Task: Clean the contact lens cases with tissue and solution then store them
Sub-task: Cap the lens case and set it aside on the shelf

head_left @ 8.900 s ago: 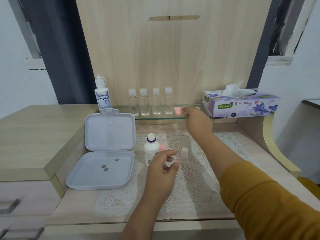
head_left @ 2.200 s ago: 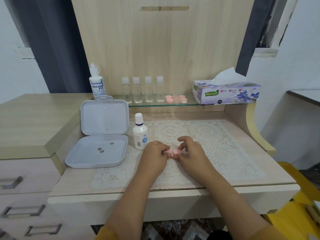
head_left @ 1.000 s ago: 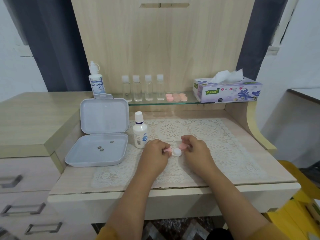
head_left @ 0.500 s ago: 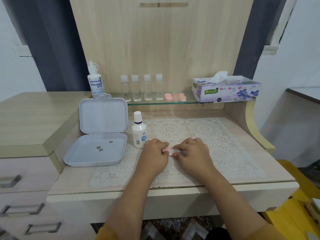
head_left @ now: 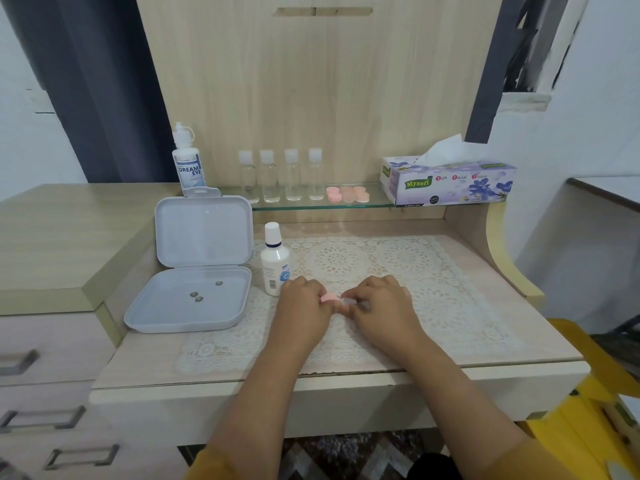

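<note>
A pink and white contact lens case (head_left: 333, 299) lies on the lace mat (head_left: 408, 268), held between both hands. My left hand (head_left: 302, 308) pinches its pink left end. My right hand (head_left: 380, 308) covers the white right end; what its fingers grip there is mostly hidden. A small white solution bottle (head_left: 273, 259) stands just left of my left hand. More pink lens cases (head_left: 347, 194) sit on the glass shelf (head_left: 377, 203). The tissue box (head_left: 446, 180) rests at the shelf's right end.
An open grey plastic box (head_left: 194, 271) holding three small dark pieces lies left of the mat. A Dream Eye bottle (head_left: 188, 164) and several small clear bottles (head_left: 280, 176) line the shelf. Drawers are at the lower left, a yellow object at the lower right.
A second ago my right hand held a pink cap off the case, its white well showing. It has since come down over the case's right end. The bottle and box stayed put.
</note>
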Demonstrator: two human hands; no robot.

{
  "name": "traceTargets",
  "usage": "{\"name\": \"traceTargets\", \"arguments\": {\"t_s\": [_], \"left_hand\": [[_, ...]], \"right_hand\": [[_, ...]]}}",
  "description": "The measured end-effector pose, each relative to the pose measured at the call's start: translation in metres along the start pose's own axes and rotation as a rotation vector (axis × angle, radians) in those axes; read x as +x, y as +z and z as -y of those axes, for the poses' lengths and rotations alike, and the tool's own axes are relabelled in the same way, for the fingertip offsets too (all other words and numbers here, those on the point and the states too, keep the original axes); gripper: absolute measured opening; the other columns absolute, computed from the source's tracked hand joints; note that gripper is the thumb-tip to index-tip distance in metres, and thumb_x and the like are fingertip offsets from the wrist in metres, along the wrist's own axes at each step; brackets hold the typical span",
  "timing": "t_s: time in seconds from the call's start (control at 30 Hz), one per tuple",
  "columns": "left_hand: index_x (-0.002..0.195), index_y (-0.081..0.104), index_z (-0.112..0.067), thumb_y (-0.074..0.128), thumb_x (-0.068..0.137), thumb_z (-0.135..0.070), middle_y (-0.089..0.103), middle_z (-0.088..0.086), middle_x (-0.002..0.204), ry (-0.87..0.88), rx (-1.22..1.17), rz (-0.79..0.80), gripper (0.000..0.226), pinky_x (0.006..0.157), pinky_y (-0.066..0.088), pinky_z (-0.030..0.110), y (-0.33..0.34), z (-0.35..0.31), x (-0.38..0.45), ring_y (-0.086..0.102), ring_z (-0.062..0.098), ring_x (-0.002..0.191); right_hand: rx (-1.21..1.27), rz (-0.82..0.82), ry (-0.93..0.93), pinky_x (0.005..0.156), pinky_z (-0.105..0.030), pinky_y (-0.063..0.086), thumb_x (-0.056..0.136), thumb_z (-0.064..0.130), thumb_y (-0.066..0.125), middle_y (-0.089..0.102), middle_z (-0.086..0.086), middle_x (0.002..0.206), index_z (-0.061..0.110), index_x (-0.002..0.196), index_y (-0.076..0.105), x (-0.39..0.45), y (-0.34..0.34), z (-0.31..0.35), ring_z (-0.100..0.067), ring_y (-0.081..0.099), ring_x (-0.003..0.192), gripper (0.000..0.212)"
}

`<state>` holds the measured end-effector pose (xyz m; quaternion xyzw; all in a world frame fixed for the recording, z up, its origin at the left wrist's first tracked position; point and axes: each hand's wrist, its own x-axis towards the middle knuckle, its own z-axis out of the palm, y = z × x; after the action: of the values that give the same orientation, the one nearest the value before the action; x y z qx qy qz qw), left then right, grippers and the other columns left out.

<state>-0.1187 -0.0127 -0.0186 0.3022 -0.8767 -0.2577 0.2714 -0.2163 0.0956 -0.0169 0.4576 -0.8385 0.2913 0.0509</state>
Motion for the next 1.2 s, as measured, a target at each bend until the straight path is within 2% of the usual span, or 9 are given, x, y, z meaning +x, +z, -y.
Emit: {"name": "traceTargets", "arguments": {"t_s": [0.1,0.27,0.33,0.43,0.6,0.8,0.9,1.0,1.2], "left_hand": [[0.088,0.062,-0.014,0.074,0.077,-0.033,0.054,-0.004,0.088,-0.028,-0.046,-0.002,0.025,0.083,0.047,0.036,-0.0017,-0.0008,-0.0009,0.052,0.022,0.094],[0.127,0.057,-0.019,0.058,0.086,-0.01,0.055,-0.009,0.112,0.014,-0.185,0.052,0.042,0.1,0.038,0.028,-0.0039,0.0019,-0.0035,0.043,0.015,0.118],[0.124,0.061,-0.021,0.06,0.085,-0.007,0.059,-0.012,0.104,0.013,-0.248,0.046,0.041,0.095,0.038,0.022,-0.0046,0.0027,-0.0036,0.046,0.013,0.114],[0.111,0.066,-0.021,0.071,0.079,-0.015,0.057,-0.009,0.089,-0.002,-0.257,-0.013,0.033,0.088,0.043,0.026,-0.0041,0.0031,-0.0021,0.051,0.017,0.101],[0.121,0.061,-0.024,0.064,0.082,-0.007,0.059,-0.011,0.101,-0.013,-0.31,0.019,0.043,0.093,0.044,0.027,-0.004,0.0047,-0.0027,0.051,0.012,0.108],[0.112,0.066,-0.024,0.065,0.081,-0.011,0.062,-0.011,0.094,-0.006,-0.323,0.014,0.033,0.092,0.047,0.032,-0.0045,0.003,-0.0041,0.054,0.017,0.105],[0.109,0.067,-0.022,0.065,0.083,-0.01,0.061,-0.008,0.098,0.002,-0.339,-0.018,0.029,0.09,0.044,0.02,-0.0046,0.0025,-0.0036,0.054,0.012,0.099],[0.1,0.069,-0.019,0.06,0.084,-0.003,0.063,-0.007,0.099,-0.051,-0.397,-0.087,0.024,0.071,0.039,0.003,-0.0076,-0.0003,-0.003,0.054,0.001,0.085],[0.095,0.069,-0.013,0.054,0.086,0.002,0.065,-0.003,0.098,-0.134,-0.325,-0.154,0.023,0.066,0.037,0.005,-0.0056,0.0011,-0.001,0.054,0.0,0.079]], "right_hand": [[-0.014,-0.007,-0.003,0.084,-0.025,0.019,0.093,0.046,0.054,0.059,0.015,0.108,0.033,0.112,0.069,-0.0008,-0.0001,0.0,-0.01,0.039,0.108,0.028],[0.005,-0.009,0.002,0.086,-0.027,0.021,0.092,0.044,0.056,0.059,0.014,0.108,0.034,0.11,0.07,-0.0014,0.0006,-0.0012,-0.011,0.039,0.108,0.025],[-0.002,-0.01,0.001,0.085,-0.028,0.022,0.092,0.045,0.055,0.059,0.014,0.108,0.034,0.11,0.07,-0.0012,0.0012,-0.0016,-0.011,0.039,0.108,0.025],[-0.002,-0.009,0.0,0.084,-0.027,0.021,0.092,0.045,0.055,0.059,0.015,0.108,0.034,0.11,0.069,-0.001,0.0015,-0.002,-0.01,0.039,0.107,0.026],[-0.006,-0.004,0.002,0.084,-0.027,0.021,0.092,0.043,0.055,0.059,0.015,0.108,0.035,0.11,0.069,-0.0008,0.0016,-0.0014,-0.011,0.04,0.107,0.024],[-0.012,0.007,-0.001,0.084,-0.027,0.022,0.093,0.044,0.054,0.059,0.012,0.11,0.034,0.113,0.068,-0.002,0.0005,-0.0006,-0.011,0.04,0.108,0.026],[-0.021,0.007,-0.003,0.088,-0.028,0.025,0.093,0.042,0.053,0.059,0.01,0.111,0.034,0.115,0.067,-0.003,0.0002,-0.0005,-0.013,0.04,0.11,0.027],[-0.021,0.0,-0.005,0.088,-0.027,0.026,0.093,0.039,0.052,0.059,0.009,0.109,0.033,0.115,0.067,-0.0041,-0.0002,-0.0004,-0.013,0.04,0.109,0.027],[0.0,-0.003,-0.005,0.085,-0.026,0.023,0.093,0.037,0.052,0.059,0.009,0.106,0.033,0.114,0.067,-0.0045,-0.0004,0.0002,-0.012,0.039,0.106,0.027]]}}
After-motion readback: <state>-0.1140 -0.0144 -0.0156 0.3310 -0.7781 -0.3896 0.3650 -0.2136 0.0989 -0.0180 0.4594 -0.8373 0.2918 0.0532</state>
